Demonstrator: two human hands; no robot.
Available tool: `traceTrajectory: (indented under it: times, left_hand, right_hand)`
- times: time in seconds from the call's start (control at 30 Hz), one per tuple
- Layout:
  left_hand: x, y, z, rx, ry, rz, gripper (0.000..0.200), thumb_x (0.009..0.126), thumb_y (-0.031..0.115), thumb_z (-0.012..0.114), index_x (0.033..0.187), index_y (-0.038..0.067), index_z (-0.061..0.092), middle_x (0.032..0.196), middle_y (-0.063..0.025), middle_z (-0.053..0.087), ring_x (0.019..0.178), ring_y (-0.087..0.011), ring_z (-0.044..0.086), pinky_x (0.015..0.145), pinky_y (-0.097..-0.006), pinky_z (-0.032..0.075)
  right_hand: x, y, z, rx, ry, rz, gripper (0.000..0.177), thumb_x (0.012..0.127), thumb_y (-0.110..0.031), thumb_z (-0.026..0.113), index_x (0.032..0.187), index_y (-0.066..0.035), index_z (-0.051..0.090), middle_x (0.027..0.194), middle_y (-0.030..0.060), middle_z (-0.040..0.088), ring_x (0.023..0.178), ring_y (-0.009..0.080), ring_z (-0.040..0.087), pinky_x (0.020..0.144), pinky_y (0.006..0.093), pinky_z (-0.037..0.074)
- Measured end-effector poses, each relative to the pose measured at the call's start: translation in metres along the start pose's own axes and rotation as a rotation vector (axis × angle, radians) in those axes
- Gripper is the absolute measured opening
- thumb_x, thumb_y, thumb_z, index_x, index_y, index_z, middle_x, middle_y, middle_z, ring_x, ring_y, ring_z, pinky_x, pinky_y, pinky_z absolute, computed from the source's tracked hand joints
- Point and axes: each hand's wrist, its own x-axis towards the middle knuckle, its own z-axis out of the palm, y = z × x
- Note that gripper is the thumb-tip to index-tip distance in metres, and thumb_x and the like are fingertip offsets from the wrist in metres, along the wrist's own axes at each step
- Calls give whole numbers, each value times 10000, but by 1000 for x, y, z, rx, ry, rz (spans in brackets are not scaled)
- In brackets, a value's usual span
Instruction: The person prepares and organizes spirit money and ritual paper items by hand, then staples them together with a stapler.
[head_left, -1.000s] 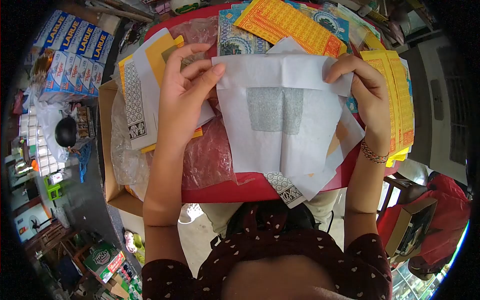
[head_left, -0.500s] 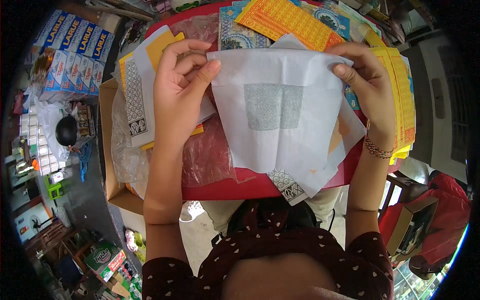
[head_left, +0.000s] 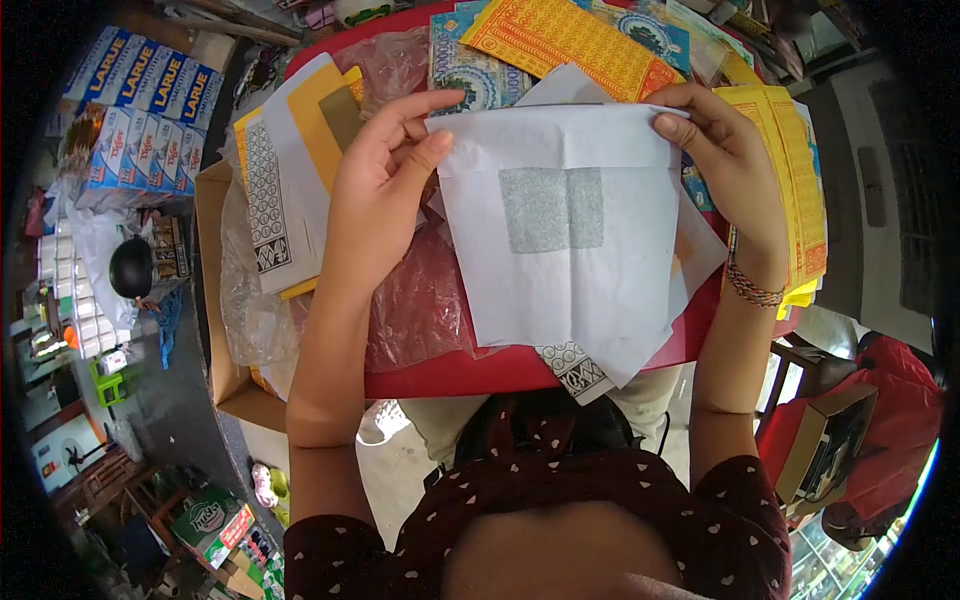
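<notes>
A creased white paper sheet (head_left: 625,230) with a grey rectangular patch is held up by its top edge, which is folded over. My left hand (head_left: 395,165) pinches the top left corner between thumb and fingers. At the top right corner, my right hand (head_left: 725,150) grips the sheet the same way. Under the sheet lie more white papers, one with a black printed border (head_left: 575,370) at the table's front edge. White and yellow papers (head_left: 290,190) lie left of my left hand. Yellow printed papers (head_left: 785,190) are stacked beyond my right wrist.
Clear plastic wrap (head_left: 415,310) lies on the red table (head_left: 500,378). Yellow-and-red paper (head_left: 570,45) and blue printed notes (head_left: 470,65) are at the back. A cardboard box (head_left: 225,385) stands at the left, and a chair (head_left: 800,375) at the right.
My left hand has moved slightly right with its corner of the sheet. My right hand has shifted slightly left. The sheet hangs flatter and straighter.
</notes>
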Motion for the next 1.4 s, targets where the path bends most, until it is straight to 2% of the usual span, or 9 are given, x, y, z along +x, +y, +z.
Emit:
traceTrajectory:
  times: [0.17, 0.27, 0.33, 0.43, 0.6, 0.8, 1.13, 1.2, 1.4]
  left_hand:
    - [-1, 4, 0, -36, -11, -43, 253, 945, 78, 578, 1186, 5, 595, 866, -5, 589, 791, -47, 545, 708, -180, 438]
    - [-1, 4, 3, -15, 6, -52, 243, 949, 74, 570, 1181, 6, 595, 898, -22, 617, 806, -51, 566, 717, -184, 453]
    - [-2, 2, 7, -2, 4, -33, 237, 949, 78, 572, 1172, 3, 597, 889, -13, 598, 801, -49, 561, 711, -182, 451]
    - [-5, 0, 13, -6, -5, -42, 235, 946, 82, 579, 1166, 3, 596, 884, 2, 567, 797, -42, 548, 714, -177, 443]
    - [-12, 6, 21, -15, -56, -48, 233, 945, 85, 583, 1164, 5, 595, 877, 17, 528, 796, -31, 524, 713, -166, 426]
    - [-12, 9, 22, -50, -76, -55, 270, 944, 99, 591, 1196, 6, 571, 854, 18, 525, 785, -34, 530, 697, -167, 428]
    - [-9, 9, 13, -29, -61, -63, 292, 938, 98, 603, 1210, 1, 556, 845, 14, 557, 784, -48, 549, 682, -179, 433]
    - [-7, 9, 11, -38, -36, -39, 297, 933, 94, 608, 1211, 1, 556, 843, 17, 554, 783, -44, 540, 688, -173, 425]
    - [-3, 9, -1, 12, 18, 10, 314, 919, 83, 624, 1214, -1, 556, 827, 24, 540, 776, -41, 509, 712, -161, 403]
  right_hand:
    - [2, -2, 7, 27, 69, -15, 243, 941, -222, 617, 1073, -18, 631, 859, -23, 620, 795, 26, 513, 716, 178, 408]
    - [6, 0, 12, 39, 139, 21, 222, 923, -203, 623, 1061, -29, 638, 900, 18, 637, 852, 96, 563, 767, 226, 430]
    - [11, 0, 18, -614, 365, -428, 203, 891, -166, 621, 1055, -48, 645, 981, 74, 640, 974, 222, 582, 852, 311, 432]
    - [11, -11, 33, -737, 310, -588, 205, 862, -148, 612, 1051, -80, 654, 1053, 105, 620, 1083, 302, 535, 934, 396, 392]
    - [5, -28, 67, -810, 161, -550, 192, 936, -233, 556, 1054, -96, 620, 1029, 38, 613, 1121, 222, 512, 1052, 439, 206]
    - [7, -14, 64, -671, 142, -524, 162, 908, -272, 589, 928, -114, 620, 832, 41, 628, 892, 228, 526, 874, 415, 296]
    - [4, -17, 56, -753, 56, -479, 160, 940, -236, 556, 945, -78, 582, 925, 29, 588, 918, 213, 483, 944, 384, 261]
    - [7, -11, 50, -786, 162, -531, 110, 896, -210, 609, 903, -102, 625, 827, 39, 589, 880, 223, 514, 860, 395, 317]
    - [5, -15, 27, -794, 132, -460, 118, 960, -174, 521, 923, -90, 594, 823, 16, 509, 894, 180, 459, 902, 337, 270]
